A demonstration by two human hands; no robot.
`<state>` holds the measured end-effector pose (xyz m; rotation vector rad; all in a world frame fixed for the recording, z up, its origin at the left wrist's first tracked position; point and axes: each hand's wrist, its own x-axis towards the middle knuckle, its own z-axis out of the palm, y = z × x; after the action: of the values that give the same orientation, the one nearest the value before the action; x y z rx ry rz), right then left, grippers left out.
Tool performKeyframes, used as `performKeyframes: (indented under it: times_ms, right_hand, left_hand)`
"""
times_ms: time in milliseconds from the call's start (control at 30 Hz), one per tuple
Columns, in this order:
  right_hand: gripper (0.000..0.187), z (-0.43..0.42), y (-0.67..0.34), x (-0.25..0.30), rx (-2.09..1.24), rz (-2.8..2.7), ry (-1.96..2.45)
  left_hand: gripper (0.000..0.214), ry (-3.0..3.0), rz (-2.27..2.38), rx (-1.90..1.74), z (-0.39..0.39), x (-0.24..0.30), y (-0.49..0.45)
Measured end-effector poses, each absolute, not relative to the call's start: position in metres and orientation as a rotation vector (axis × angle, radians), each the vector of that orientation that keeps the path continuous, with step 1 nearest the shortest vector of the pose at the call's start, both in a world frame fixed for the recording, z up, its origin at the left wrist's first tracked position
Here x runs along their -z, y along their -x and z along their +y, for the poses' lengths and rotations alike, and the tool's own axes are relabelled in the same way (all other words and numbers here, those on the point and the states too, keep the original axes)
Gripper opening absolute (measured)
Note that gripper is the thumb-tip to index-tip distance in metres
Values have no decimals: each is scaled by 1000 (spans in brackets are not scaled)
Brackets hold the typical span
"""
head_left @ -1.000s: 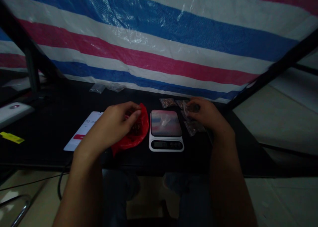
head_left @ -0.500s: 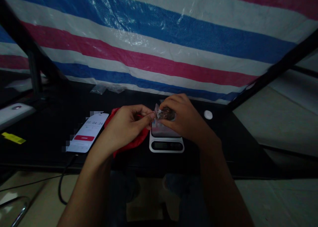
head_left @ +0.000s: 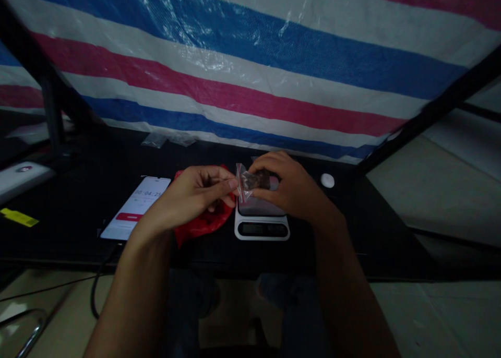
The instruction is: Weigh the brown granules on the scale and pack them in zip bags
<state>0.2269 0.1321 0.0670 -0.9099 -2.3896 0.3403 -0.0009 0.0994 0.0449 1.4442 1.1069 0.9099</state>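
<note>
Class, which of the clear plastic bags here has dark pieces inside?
The small clear bag pinched between the left hand and right hand above the scale: dark pieces show through it. The two clear bags at the table's far edge show none.

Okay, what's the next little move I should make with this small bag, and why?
I'd probably set the small clear plastic bag down on the digital kitchen scale. Your right hand is holding it right over the scale's platform, and your left hand's fingertips are at its edge. The dark pieces are already inside it.
</note>
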Motion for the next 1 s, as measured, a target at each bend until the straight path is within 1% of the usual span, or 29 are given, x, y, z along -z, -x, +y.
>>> performKeyframes:
  times_ms: [67, 167, 200, 233, 300, 333, 400, 567, 700, 767, 900, 1000]
  right_hand:
    - [28, 130, -229, -66, -386, -2400, 915]
    - [48, 123, -227, -66, -467, -2379, 946]
    - [49, 120, -225, -66, -489, -2346, 959]
    - [42, 118, -223, -66, -504, -2304, 968]
    - [19, 115, -216, -65, -509, -2235, 959]
    - [14, 115, -213, -64, -506, -2223, 941]
    - [19, 116, -207, -62, -503, -2237, 901]
    - [18, 119, -206, -62, -528, -2258, 896]
    - [21, 118, -206, -64, -621, -2188, 879]
    - [22, 118, -205, -62, -657, -2195, 877]
    - [19, 120, -202, -59, -661, -2205, 939]
    - [19, 121, -203, -60, -675, -2213, 920]
  left_hand:
    - [33, -1431, 1085, -918, 100, -46, 1]
    - [33, -1414, 1097, -948, 99, -46, 1]
    - [33, -1411, 1112, -958, 99, -47, 1]
    - [33, -1411, 1127, -969, 99, -47, 0]
    - [32, -1424, 1150, -977, 98, -47, 0]
    - [32, -1436, 1156, -973, 98, -48, -1]
    - [30, -1465, 1157, -967, 96, -48, -3]
    - [27, -1531, 1154, -962, 93, -52, -6]
    - [20, -1546, 1176, -952, 90, -55, -4]
    - [20, -1569, 1171, -945, 89, -55, -4]
    - [22, -1627, 1170, -931, 89, -54, -6]
    - [18, -1652, 1205, -922, 89, -52, -10]
